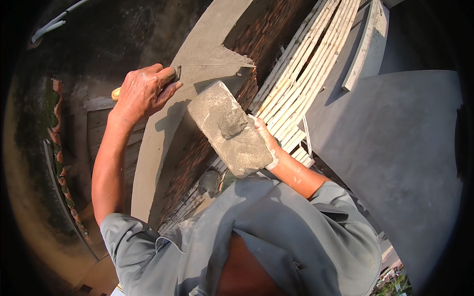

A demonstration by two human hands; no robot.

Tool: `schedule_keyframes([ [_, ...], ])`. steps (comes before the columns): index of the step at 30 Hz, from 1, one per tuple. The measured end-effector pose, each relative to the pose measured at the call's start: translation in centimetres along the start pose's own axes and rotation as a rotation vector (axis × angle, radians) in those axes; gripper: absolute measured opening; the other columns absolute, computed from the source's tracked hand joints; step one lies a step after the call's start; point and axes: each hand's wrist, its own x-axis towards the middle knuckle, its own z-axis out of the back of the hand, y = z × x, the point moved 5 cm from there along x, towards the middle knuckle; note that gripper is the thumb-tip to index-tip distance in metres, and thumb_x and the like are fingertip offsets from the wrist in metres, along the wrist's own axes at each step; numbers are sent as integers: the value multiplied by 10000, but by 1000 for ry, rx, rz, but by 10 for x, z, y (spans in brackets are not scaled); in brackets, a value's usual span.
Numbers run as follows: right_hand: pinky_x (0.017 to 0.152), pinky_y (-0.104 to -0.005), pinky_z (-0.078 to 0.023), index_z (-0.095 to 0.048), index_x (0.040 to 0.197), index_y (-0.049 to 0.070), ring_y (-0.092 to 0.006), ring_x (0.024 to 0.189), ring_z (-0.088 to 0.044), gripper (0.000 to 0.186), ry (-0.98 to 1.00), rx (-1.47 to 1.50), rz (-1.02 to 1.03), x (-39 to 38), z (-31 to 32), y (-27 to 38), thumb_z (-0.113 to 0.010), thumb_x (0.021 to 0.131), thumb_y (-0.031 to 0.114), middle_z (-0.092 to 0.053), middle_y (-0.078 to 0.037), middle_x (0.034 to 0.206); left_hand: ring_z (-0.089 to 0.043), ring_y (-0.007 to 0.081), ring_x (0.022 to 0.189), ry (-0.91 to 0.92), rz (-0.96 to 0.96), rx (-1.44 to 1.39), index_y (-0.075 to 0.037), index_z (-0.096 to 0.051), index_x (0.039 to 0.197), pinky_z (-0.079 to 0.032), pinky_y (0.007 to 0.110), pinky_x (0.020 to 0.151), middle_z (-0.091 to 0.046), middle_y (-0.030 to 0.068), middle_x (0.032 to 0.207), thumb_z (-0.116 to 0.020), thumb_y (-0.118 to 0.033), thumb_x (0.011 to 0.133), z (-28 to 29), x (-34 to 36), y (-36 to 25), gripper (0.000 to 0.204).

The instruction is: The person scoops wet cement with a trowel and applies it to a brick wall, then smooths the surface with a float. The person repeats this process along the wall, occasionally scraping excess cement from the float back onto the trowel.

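My left hand (144,91) is closed around a trowel, whose yellow handle end (116,93) sticks out behind the fist. Its blade is hard to make out, seen nearly edge-on against the grey plastered wall top (200,49). In my right hand (266,138) is a rectangular mortar board (232,140), gripped at its right side, with most of the fingers hidden beneath it. A lump of wet mortar (233,122) sits near the middle of the board. Pale mortar smears my right wrist.
Below the plastered band runs a rough brick wall face (190,170). Long pale poles (301,64) lie side by side beyond it, near a concrete beam (365,44). A dark bucket (210,182) stands low by my body. Large grey sheeting (395,148) spreads at right.
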Motion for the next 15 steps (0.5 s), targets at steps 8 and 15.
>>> schedule_keyframes([
  [8,1043,-490,-567,-536,1482,56,-317,1235,-666,693,-200,40,-42,-41,44,36,-680,917,432,-651,-167,1378,-646,314,794,-32,320,-342,-11,-687,1074,-519,428,728,-653,133,907,-655,-402,1017,7,-22,9,397],
  [15,1090,-585,-519,-579,1473,79,-392,1275,-627,772,-19,106,340,-95,37,137,-706,833,490,-620,-202,1432,-561,352,704,225,393,-612,40,-568,951,-461,474,679,-554,197,780,-478,-416,1112,-44,-31,-18,492],
])
